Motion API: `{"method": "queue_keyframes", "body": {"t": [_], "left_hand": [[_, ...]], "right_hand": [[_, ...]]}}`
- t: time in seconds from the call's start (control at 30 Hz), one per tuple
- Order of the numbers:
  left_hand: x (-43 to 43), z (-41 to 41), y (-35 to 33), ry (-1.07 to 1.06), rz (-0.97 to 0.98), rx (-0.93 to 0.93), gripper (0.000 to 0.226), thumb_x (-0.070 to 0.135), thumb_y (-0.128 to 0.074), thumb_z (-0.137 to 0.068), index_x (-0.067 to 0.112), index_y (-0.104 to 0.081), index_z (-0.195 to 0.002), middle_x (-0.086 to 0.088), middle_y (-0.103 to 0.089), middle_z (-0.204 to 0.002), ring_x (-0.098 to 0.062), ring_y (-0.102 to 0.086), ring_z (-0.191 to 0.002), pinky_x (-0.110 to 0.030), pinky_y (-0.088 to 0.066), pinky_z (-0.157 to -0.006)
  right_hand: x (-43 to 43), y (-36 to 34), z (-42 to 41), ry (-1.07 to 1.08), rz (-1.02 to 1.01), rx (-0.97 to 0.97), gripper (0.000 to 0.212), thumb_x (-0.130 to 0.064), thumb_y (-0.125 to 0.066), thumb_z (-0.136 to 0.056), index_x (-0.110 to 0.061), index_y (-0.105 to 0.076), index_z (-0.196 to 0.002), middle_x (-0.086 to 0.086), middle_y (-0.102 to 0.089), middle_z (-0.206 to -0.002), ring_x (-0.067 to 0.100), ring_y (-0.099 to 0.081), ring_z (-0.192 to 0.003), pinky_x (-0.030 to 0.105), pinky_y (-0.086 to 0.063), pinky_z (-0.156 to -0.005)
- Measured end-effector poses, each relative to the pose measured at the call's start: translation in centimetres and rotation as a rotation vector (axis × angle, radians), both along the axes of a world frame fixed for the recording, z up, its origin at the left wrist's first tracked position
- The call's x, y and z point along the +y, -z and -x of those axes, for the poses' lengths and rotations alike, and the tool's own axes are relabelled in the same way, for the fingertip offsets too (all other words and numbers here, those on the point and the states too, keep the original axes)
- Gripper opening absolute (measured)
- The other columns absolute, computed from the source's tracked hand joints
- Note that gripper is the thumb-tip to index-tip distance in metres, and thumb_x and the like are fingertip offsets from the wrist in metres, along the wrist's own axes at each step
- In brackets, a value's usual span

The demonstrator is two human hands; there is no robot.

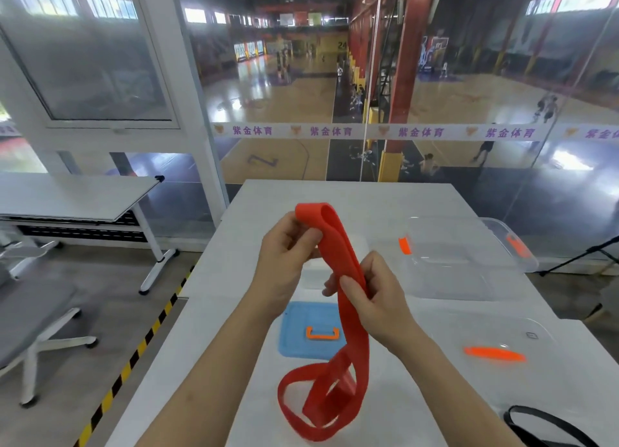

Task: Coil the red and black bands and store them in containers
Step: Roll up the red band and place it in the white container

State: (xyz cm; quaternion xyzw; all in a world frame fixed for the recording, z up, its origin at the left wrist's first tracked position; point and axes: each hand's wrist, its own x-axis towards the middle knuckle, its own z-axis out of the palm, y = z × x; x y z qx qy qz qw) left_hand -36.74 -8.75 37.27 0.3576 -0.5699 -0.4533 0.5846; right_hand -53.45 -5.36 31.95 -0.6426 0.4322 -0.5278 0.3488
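Nearest, well right of the blue lid point(301, 326) and closer to the person, part of the black band point(532, 409) lies on the table point(335, 192), cut off by the frame's edge. Just on the near side of the lid, the red band's point(355, 326) slack end rests on the table in loose, twisted loops. From there the band rises past the lid's right edge. Its held stretch has its long axis slanting up and away to the left, above the lid's far side.

The band is a wide, flat, bright red strip with a dull finish, doubled over itself at the top fold. The right hand point(371, 289), above the lid's far right corner, pinches the doubled strip between thumb and curled fingers. The left hand point(288, 255), beyond the lid, grips the band just below the fold, fingers curled. The fold points away from the person.

Right of the lid lies a clear lid point(502, 332) with an orange handle. Farther right and beyond stands a clear container point(522, 262).
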Motion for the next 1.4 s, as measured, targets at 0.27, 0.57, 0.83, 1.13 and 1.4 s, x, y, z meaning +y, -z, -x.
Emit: {"method": "queue_keyframes", "body": {"t": [0.27,0.57,0.83,1.13,1.4], "left_hand": [[-2.6,-0.8,-2.2,-0.009,0.053,-0.017,0.023,0.005,-0.054,-0.103,0.022,-0.066,-0.113,0.006,-0.076,-0.098,-0.015,-0.071,-0.100,-0.036,-0.060,-0.092],[-2.4,-4.7,1.5,0.082,0.015,-0.100,0.030,-0.001,-0.069,-0.092,0.016,-0.058,-0.115,-0.016,-0.075,-0.105,-0.034,-0.072,-0.106,-0.044,-0.060,-0.092],[-2.8,-5.9,5.0,0.042,0.061,-0.854,0.041,0.016,-0.079,-0.087,0.034,-0.047,-0.104,0.018,-0.070,-0.105,-0.003,-0.068,-0.103,-0.020,-0.056,-0.089],[-1.4,-4.6,5.9,0.304,-0.131,-0.930,0.109,0.049,-0.090,-0.070,0.051,-0.019,-0.153,0.019,-0.051,-0.139,-0.002,-0.053,-0.126,-0.025,-0.048,-0.107],[-1.7,-4.4,6.3,0.265,-0.144,-0.864,0.084,0.034,-0.084,-0.080,0.052,-0.033,-0.144,0.014,-0.064,-0.121,-0.008,-0.067,-0.105,-0.032,-0.058,-0.097]], "right_hand": [[-1.0,-1.4,-1.9,-0.048,-0.131,-0.198,0.015,-0.009,-0.060,-0.104,-0.008,-0.045,-0.104,0.013,-0.075,-0.095,0.026,-0.076,-0.077,0.041,-0.062,-0.073],[-2.3,1.2,0.6,0.093,-0.149,-0.302,0.012,0.004,-0.074,-0.091,-0.006,-0.066,-0.091,0.022,-0.069,-0.082,0.022,-0.064,-0.064,0.029,-0.054,-0.062],[-3.1,2.1,1.2,0.191,-0.126,-0.308,0.014,0.003,-0.079,-0.087,-0.002,-0.066,-0.088,0.021,-0.071,-0.092,0.027,-0.066,-0.078,0.032,-0.062,-0.066],[-3.2,3.3,1.5,0.169,-0.151,-0.166,0.011,-0.007,-0.081,-0.087,-0.009,-0.072,-0.090,0.008,-0.068,-0.087,0.019,-0.062,-0.075,0.041,-0.057,-0.070],[-2.8,2.8,1.3,0.063,-0.163,-0.121,0.020,-0.001,-0.083,-0.083,-0.013,-0.068,-0.091,-0.004,-0.074,-0.093,0.012,-0.071,-0.087,0.029,-0.059,-0.079]]}}
